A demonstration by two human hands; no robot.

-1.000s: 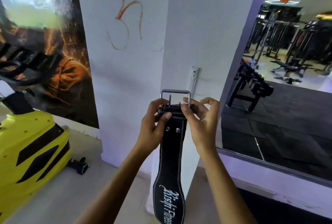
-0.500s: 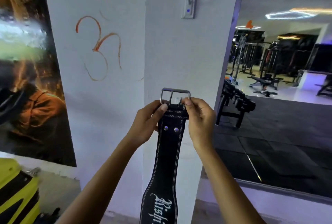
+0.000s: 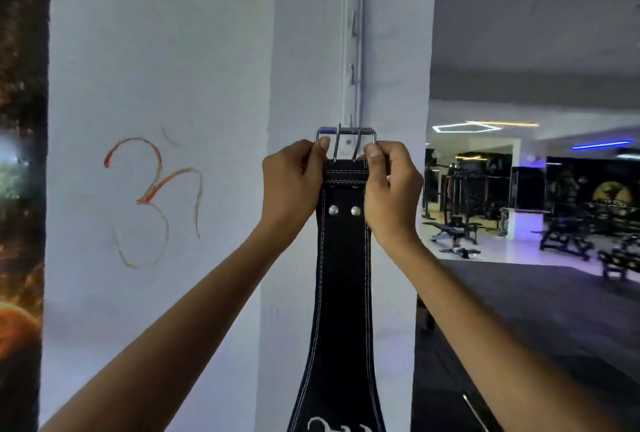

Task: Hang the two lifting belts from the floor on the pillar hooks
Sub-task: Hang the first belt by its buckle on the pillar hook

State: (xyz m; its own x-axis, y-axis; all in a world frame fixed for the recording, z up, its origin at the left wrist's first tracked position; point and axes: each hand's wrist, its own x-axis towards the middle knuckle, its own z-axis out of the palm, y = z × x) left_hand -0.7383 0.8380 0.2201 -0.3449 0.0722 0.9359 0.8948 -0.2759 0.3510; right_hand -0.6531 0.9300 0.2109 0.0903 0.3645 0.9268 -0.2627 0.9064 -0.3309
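Two hands hold one black lifting belt (image 3: 344,258) up against the front face of a white pillar (image 3: 391,50). The left hand (image 3: 294,185) is clamped on the belt's top end from the left, thumb tip pressed near the corner of the buckle. The right hand (image 3: 391,192) is clamped on the same end from the right, its thumb likewise up at the buckle's lower corner. Between them sits the silver buckle (image 3: 345,142), a rectangular metal frame with two prongs standing upright, raised just above the leather.

Below the grip the belt hangs straight down along the pillar, with white stitching along both edges and two round metal rivets (image 3: 344,211) side by side under the folded end. It widens toward the bottom of the view, where the tops of white letters show; the wording is cut off.

Above the buckle a narrow vertical hook rail (image 3: 358,43) is fixed to the pillar, carrying several small metal hooks one over another. The lowest hook lies just above the buckle's top bar; whether the frame touches it cannot be told.

On the pillar's left face an orange painted symbol (image 3: 156,196) is drawn. Far to the right, a gym floor with benches and racks (image 3: 457,230) spreads out under blue and white ceiling lights.
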